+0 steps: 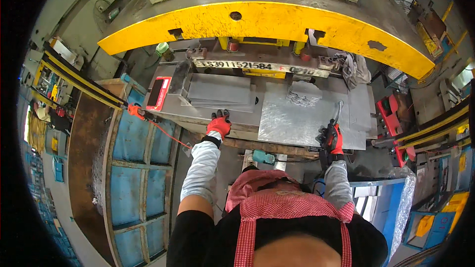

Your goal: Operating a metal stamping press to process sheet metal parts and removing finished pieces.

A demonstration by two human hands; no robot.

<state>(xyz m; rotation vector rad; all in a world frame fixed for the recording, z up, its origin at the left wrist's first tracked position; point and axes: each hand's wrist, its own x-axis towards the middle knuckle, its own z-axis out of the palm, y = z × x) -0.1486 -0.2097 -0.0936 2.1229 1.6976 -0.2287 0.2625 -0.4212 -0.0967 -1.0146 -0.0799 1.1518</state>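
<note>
My left hand (219,123), in a red glove with dark fingertips, rests at the near edge of the press bed (188,113), fingers spread and nothing held. Just beyond it lies a stack of flat grey metal sheets (220,89). My right hand (331,138), in a red and black glove, is closed round a slim silver tool with a bent tip (339,112); its exact kind is unclear. That tip points away from me over a wide shiny metal plate (287,118). A small pile of wavy-edged metal pieces (304,93) sits on the plate's far part.
A yellow press beam (267,20) spans the far side above the die (257,65). A red-framed dark panel (159,93) lies left on the bed. Crumpled cloth (356,69) hangs at right. A blue metal rack (129,168) stands left, red control boxes (391,113) right.
</note>
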